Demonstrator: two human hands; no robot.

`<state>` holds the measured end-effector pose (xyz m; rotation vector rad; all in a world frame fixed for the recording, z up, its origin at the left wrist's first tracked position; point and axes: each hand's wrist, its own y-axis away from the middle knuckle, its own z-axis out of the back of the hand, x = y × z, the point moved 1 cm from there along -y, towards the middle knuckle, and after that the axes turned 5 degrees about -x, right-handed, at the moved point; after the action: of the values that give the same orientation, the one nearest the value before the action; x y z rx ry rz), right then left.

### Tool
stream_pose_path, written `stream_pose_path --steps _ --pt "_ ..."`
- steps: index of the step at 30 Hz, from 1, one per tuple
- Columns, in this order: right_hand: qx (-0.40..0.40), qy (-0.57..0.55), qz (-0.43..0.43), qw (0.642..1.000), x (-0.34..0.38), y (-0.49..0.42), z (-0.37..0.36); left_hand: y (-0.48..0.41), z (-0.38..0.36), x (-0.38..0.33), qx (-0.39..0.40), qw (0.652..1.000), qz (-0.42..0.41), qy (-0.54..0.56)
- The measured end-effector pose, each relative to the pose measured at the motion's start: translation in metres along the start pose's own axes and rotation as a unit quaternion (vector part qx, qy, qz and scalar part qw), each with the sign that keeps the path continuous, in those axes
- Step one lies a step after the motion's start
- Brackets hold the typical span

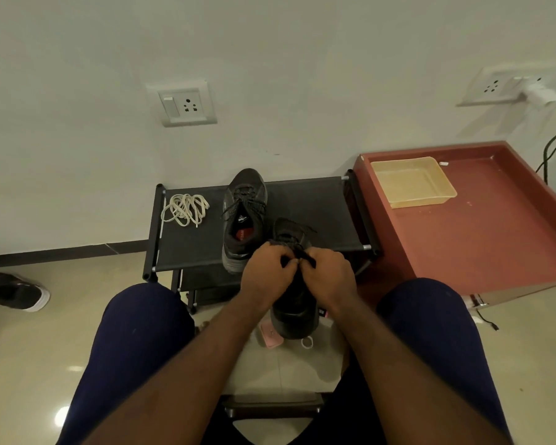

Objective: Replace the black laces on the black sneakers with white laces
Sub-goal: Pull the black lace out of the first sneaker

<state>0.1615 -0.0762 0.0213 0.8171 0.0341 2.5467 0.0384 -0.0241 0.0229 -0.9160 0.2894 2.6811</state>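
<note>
Left hand and right hand pinched black lace.
Fingers of both curled on it, sneaker under them; white laces well beyond, left of fingers.

Dark shoes, pale laces
Sneakers black; loose laces at ten o'clock off-white; rack black; table at two o'clock reddish-brown; tray pale yellow; insole patch possibly red.

Home room: shoe rack, wall socket
</note>
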Motion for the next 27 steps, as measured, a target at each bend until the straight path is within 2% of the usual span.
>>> stream_pose_path --steps 2,4,5,6,9,11,13,17,18,20,23,24,27 --pt "0.003 -0.007 0.006 1.000 0.001 0.001 0.001 -0.003 0.005 -0.005 0.003 0.982 0.081 0.171" --pt "0.003 -0.007 0.008 1.000 0.003 0.002 0.003 -0.009 0.013 -0.010 -0.008 0.928 0.182 0.326" --pt "0.002 -0.006 0.007 1.000 0.003 0.003 0.004 -0.014 0.016 -0.008 -0.026 0.913 0.210 0.350" --pt "-0.001 -0.005 0.004 1.000 0.003 0.003 0.004 -0.019 0.019 -0.005 -0.046 0.918 0.220 0.327" --pt "-0.004 0.000 0.003 1.000 0.002 0.007 0.004 -0.022 0.023 0.010 -0.077 0.965 0.193 0.158" --pt "-0.004 -0.006 0.006 1.000 0.001 0.009 0.005 -0.009 0.024 0.010 -0.101 0.974 0.171 0.107" --pt "-0.011 -0.006 0.012 1.000 0.000 0.010 0.007 0.004 0.025 0.007 -0.124 0.968 0.166 0.138" --pt "-0.023 0.000 0.028 0.999 -0.001 0.017 0.011 0.013 0.033 0.003 -0.105 0.928 0.183 0.306" --pt "-0.021 -0.005 0.027 0.999 -0.001 0.020 0.012 0.012 0.034 0.003 -0.103 0.936 0.157 0.297" --pt "-0.024 -0.019 0.020 0.999 -0.001 0.023 0.012 0.016 0.036 0.000 -0.128 0.969 0.053 0.205" --pt "-0.034 -0.017 0.006 0.999 0.000 0.022 0.006 0.029 0.028 -0.007 -0.139 0.984 -0.065 0.087" --pt "-0.038 -0.017 -0.001 0.999 0.000 0.021 0.003 0.031 0.024 -0.009 -0.115 0.990 -0.075 0.037" --pt "-0.051 -0.028 -0.005 0.998 0.003 0.018 -0.005 0.029 0.017 -0.008 -0.051 0.995 -0.031 -0.083"
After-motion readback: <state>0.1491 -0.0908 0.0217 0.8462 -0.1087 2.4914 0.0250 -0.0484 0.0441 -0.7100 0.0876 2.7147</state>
